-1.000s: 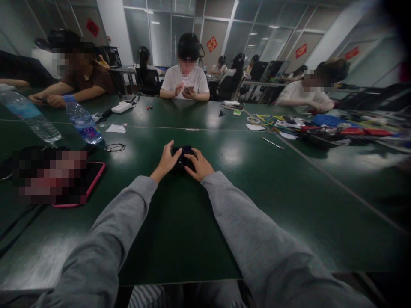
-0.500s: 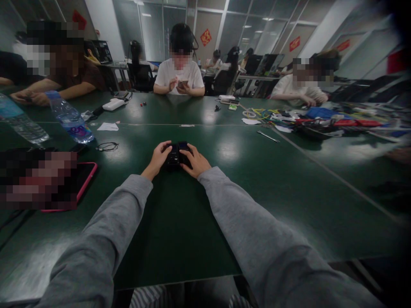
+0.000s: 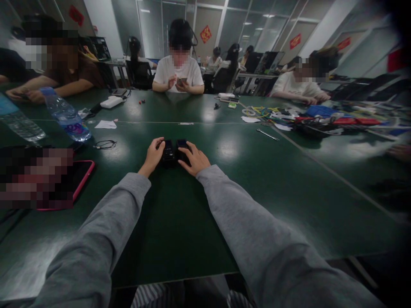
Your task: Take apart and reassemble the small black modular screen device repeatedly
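Observation:
Two small black box-shaped devices stand side by side on the green table (image 3: 180, 214), with a narrow gap between them. The left black device (image 3: 168, 154) shows a small screen and several buttons. My left hand (image 3: 154, 155) is closed around its left side, the thumb at its front. Around the right black device (image 3: 182, 143) my right hand (image 3: 196, 159) is closed, its fingers across the top and right side and the thumb near its lower edge. That hand covers much of the right device. Exactly what kind of devices they are, I cannot make out.
Left of my arm lies a pink-edged tablet (image 3: 84, 182); beyond it stand water bottles (image 3: 66, 117) and a coiled black cable (image 3: 105, 144). A wrench (image 3: 268, 134) lies to the right, near a heap of cables and tools (image 3: 334, 119). Other people sit around the table.
The two black devices have come apart, leaving a gap between them. My left hand has shifted left with its device. My right hand has stayed nearly in place; the view has shifted slightly.

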`<state>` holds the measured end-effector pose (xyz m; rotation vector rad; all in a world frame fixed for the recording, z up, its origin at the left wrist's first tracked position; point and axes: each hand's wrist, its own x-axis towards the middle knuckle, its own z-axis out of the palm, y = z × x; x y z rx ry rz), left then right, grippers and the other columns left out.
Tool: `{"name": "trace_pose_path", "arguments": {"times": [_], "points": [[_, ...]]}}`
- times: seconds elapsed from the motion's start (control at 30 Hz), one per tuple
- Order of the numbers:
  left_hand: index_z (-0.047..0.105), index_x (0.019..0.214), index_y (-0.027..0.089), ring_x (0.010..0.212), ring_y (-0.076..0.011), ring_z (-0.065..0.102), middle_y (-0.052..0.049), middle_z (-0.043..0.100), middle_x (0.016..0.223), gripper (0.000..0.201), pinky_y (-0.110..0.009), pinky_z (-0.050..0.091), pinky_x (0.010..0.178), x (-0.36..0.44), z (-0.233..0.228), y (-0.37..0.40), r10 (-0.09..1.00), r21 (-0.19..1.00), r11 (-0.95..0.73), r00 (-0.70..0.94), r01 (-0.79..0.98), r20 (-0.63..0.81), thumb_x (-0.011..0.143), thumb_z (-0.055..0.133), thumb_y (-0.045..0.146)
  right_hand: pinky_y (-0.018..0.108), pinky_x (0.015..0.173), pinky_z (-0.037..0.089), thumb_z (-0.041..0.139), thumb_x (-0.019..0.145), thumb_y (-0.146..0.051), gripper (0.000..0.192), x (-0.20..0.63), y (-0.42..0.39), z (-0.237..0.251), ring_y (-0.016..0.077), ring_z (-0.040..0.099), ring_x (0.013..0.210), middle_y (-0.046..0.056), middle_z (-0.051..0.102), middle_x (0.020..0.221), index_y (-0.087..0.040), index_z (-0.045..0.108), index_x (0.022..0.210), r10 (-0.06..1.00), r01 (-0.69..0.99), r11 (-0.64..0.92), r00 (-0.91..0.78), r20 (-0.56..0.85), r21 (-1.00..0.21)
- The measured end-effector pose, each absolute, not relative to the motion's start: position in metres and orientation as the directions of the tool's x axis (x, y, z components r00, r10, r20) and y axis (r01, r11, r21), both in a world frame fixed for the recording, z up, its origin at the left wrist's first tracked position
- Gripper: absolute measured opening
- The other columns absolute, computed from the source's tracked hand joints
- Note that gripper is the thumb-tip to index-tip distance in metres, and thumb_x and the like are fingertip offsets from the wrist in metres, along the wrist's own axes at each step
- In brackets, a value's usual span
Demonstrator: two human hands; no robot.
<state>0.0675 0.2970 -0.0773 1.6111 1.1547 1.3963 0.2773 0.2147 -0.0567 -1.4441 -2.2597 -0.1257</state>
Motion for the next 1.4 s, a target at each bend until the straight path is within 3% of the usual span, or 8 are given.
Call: {"name": "trace_pose_path", "arguments": {"times": [0.2, 0.43, 0.6, 0.83, 1.17, 1.4], "points": [[0.064, 0.122, 0.020, 0.119, -0.0231, 0.062, -0.010, 0.067, 0.127, 0.035, -0.041, 0.047, 0.108, 0.0670, -0.0791, 0.2974, 0.944, 0.933, -0.330, 0.044, 0.141, 0.327, 0.092, 0.058, 0.037, 0.057, 0.107, 0.047, 0.051, 0.098, -0.054, 0.065, 0.2805, 0.2181, -0.0611, 0.0378, 0.046, 0.137, 0.018, 0.025, 0.163, -0.024, 0.034, 0.153, 0.830, 0.873, 0.455, -0.342, 0.441, -0.179], [0.064, 0.121, 0.019, 0.117, -0.0240, 0.063, -0.010, 0.068, 0.123, 0.035, -0.043, 0.047, 0.107, 0.0684, -0.0802, 0.2987, 0.942, 0.930, -0.335, 0.039, 0.153, 0.333, 0.092, 0.059, 0.037, 0.055, 0.105, 0.049, 0.051, 0.099, -0.051, 0.064, 0.2796, 0.2184, -0.0594, 0.0375, 0.050, 0.135, 0.021, 0.025, 0.162, -0.021, 0.036, 0.153, 0.849, 0.873, 0.456, -0.368, 0.380, -0.174], [0.066, 0.117, 0.019, 0.114, -0.0223, 0.064, -0.009, 0.069, 0.120, 0.031, -0.041, 0.047, 0.106, 0.0693, -0.0776, 0.2982, 0.944, 0.935, -0.330, 0.034, 0.134, 0.328, 0.091, 0.057, 0.032, 0.054, 0.107, 0.048, 0.052, 0.099, -0.050, 0.064, 0.2797, 0.2194, -0.0605, 0.0369, 0.045, 0.140, 0.022, 0.026, 0.162, -0.019, 0.038, 0.152, 0.841, 0.869, 0.467, -0.378, 0.388, -0.166], [0.068, 0.114, 0.021, 0.102, -0.0215, 0.067, -0.006, 0.071, 0.111, 0.030, -0.039, 0.053, 0.095, 0.0691, -0.0755, 0.2950, 0.955, 0.958, -0.274, 0.143, 0.086, 0.260, 0.088, 0.059, 0.030, 0.054, 0.104, 0.050, 0.051, 0.099, -0.050, 0.062, 0.2779, 0.2176, -0.0576, 0.0364, 0.049, 0.136, 0.020, 0.026, 0.162, -0.021, 0.037, 0.153, 0.858, 0.882, 0.440, -0.356, 0.371, -0.172], [0.069, 0.114, 0.020, 0.105, -0.0230, 0.067, -0.008, 0.072, 0.114, 0.030, -0.041, 0.053, 0.097, 0.0694, -0.0751, 0.2929, 0.940, 0.931, -0.334, 0.117, 0.144, 0.319, 0.091, 0.057, 0.034, 0.052, 0.104, 0.050, 0.054, 0.099, -0.048, 0.062, 0.2770, 0.2173, -0.0570, 0.0352, 0.052, 0.133, 0.021, 0.025, 0.162, -0.019, 0.039, 0.153, 0.864, 0.881, 0.435, -0.349, 0.362, -0.188], [0.070, 0.111, 0.020, 0.108, -0.0231, 0.067, -0.008, 0.072, 0.115, 0.028, -0.042, 0.051, 0.101, 0.0675, -0.0812, 0.2990, 0.931, 0.909, -0.356, 0.000, 0.217, 0.365, 0.091, 0.057, 0.034, 0.053, 0.103, 0.051, 0.053, 0.099, -0.048, 0.063, 0.2761, 0.2166, -0.0565, 0.0363, 0.055, 0.131, 0.021, 0.024, 0.163, -0.020, 0.038, 0.153, 0.871, 0.887, 0.424, -0.343, 0.351, -0.185]]}}
